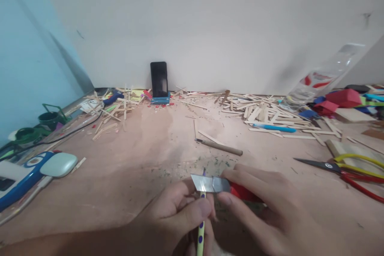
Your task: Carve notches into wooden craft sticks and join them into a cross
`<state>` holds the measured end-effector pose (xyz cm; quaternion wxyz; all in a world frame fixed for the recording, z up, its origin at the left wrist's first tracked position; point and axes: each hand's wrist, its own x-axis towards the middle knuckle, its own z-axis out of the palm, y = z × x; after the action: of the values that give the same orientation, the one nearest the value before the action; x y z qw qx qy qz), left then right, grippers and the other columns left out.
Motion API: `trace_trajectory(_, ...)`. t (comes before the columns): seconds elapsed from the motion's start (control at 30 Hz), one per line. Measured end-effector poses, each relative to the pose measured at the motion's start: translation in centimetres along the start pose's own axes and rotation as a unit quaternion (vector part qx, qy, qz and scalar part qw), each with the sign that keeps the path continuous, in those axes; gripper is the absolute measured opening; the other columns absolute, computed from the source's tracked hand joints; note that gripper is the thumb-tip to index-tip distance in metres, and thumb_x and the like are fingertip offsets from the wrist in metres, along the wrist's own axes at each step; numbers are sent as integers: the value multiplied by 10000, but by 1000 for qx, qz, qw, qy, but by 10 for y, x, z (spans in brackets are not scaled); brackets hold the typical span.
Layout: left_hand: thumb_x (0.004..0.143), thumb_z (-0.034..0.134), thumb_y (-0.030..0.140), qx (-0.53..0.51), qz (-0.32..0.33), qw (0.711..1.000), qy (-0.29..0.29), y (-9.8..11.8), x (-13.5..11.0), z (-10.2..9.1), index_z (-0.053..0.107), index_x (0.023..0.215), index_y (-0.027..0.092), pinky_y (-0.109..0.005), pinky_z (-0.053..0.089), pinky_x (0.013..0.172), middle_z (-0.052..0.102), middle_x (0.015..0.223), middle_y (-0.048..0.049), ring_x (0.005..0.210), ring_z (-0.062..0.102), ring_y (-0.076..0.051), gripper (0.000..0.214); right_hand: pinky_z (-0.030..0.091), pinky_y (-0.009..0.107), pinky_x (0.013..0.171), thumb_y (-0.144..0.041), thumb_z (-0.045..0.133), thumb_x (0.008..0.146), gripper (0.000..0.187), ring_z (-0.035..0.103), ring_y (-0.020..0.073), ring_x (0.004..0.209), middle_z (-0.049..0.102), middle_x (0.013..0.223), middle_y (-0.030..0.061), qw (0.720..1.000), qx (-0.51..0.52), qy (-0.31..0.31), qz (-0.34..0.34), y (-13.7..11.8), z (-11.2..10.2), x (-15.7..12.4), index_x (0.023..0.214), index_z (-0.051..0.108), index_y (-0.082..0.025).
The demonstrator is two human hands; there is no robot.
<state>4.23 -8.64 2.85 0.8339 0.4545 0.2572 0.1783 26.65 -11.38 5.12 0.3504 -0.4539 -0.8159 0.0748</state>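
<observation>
My left hand [183, 210] is closed around a pale yellow pencil [201, 230] with purple dots, its purple tip pointing away from me. In my right hand [270, 204] is a red-handled utility knife [244, 193]. The knife's wide metal blade [207, 183] lies across the pencil near its tip, so part of the pencil is hidden. Dark green shavings [222, 164] are scattered on the table just beyond both hands. A thin carving tool [222, 147] with a wooden handle rests farther back.
Wooden sticks [267, 114] are heaped at the back right, near a leaning plastic bottle [322, 78]. Scissors [339, 168] with yellow and red handles lie at the right. A phone [159, 79] stands against the wall. A blue-and-white device [24, 176] sits at the left.
</observation>
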Motion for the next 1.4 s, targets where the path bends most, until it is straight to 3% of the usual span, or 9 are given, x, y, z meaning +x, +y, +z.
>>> trace_trajectory(0.13, 933, 681, 709, 30, -4, 999, 32, 3, 2, 0, 479, 994, 213, -146, 272, 414, 644, 613, 45, 370, 416, -36, 540, 416, 263, 530, -280, 609, 1022, 161, 562, 116, 546, 607, 651, -35, 1000, 2, -5, -4, 2, 1, -1, 876, 645, -222)
trace_trajectory(0.47, 998, 666, 546, 66, -6, 994, 91, 1, 0, 1, 553, 1141, 190, -104, 302, 414, 641, 670, 45, 363, 432, -6, 400, 376, 265, 539, -308, 619, 1034, 240, 521, 99, 562, 570, 659, -39, 999, 3, -37, 6, 3, 3, -4, 817, 609, -205)
trace_trajectory(0.63, 999, 666, 535, 81, -4, 993, 88, 3, 0, 1, 609, 1158, 179, -104, 363, 437, 633, 672, 40, 379, 429, -4, 394, 389, 275, 538, -300, 607, 1035, 232, 552, 108, 564, 596, 671, -33, 1000, -12, -12, -2, 2, 3, -5, 819, 596, -219)
trace_trajectory(0.77, 1016, 644, 508, 85, -2, 993, 86, 4, 0, 0, 606, 1204, 179, -113, 348, 435, 626, 673, 40, 374, 431, -12, 381, 436, 259, 565, -275, 596, 1043, 92, 648, 122, 645, 688, 769, -19, 1000, -12, 7, -12, 0, 2, -2, 982, 648, -228)
trace_trajectory(0.93, 1037, 609, 468, 84, -7, 993, 84, 5, -1, 1, 591, 1212, 184, -108, 338, 434, 632, 677, 40, 374, 430, -9, 334, 400, 256, 526, -280, 611, 1028, 207, 537, 102, 536, 590, 647, -40, 1000, 3, -22, 5, 0, 1, 2, 832, 626, -214)
trace_trajectory(1.1, 991, 661, 514, 81, 2, 992, 91, 5, 0, 1, 589, 1096, 184, -107, 350, 428, 623, 668, 44, 380, 428, -12, 354, 383, 269, 526, -315, 590, 1048, 272, 530, 103, 548, 579, 646, -35, 999, -2, -32, 12, -1, 3, -1, 799, 619, -208)
trace_trajectory(1.27, 981, 663, 543, 84, -8, 992, 99, 4, 0, 2, 612, 1144, 179, -104, 326, 426, 624, 669, 41, 379, 423, -8, 401, 412, 265, 555, -301, 613, 1037, 170, 571, 107, 580, 616, 686, -37, 1000, -18, -9, -7, 1, 3, -2, 899, 654, -209)
trace_trajectory(1.4, 983, 657, 556, 90, -7, 990, 106, 4, 0, 3, 607, 1178, 174, -113, 339, 437, 630, 660, 33, 386, 431, -18, 432, 405, 248, 544, -294, 631, 1029, 212, 554, 93, 560, 607, 678, -45, 1000, -19, -9, 3, 0, 3, 1, 831, 612, -220)
